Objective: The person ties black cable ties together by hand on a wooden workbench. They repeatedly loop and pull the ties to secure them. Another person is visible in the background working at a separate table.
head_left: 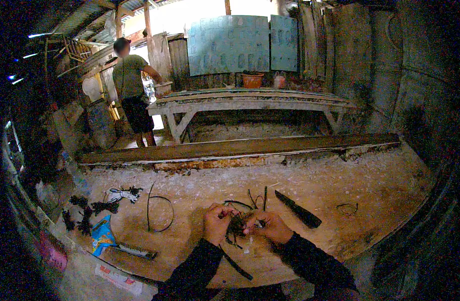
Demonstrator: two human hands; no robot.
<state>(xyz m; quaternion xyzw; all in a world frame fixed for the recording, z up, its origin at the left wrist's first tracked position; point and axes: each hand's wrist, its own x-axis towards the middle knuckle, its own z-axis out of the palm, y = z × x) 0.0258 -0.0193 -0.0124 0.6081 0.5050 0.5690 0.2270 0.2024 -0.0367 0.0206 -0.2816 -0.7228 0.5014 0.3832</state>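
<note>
Over the near middle of the wooden tabletop, my left hand and my right hand are close together with fingers closed. Between them they grip a dark, tangled bundle of thin strips or cord; its exact material is too dim to tell. A loose black strip lies just below the hands, and a few thin dark strips stick up behind them. To the right of my right hand rests a long black tapered object, perhaps a knife, its point toward the far left.
At left lie several black cord bundles, a white bundle, a blue packet and a slim tool. Thin dark loops lie left and right. A person stands by the far bench, which bears an orange pot.
</note>
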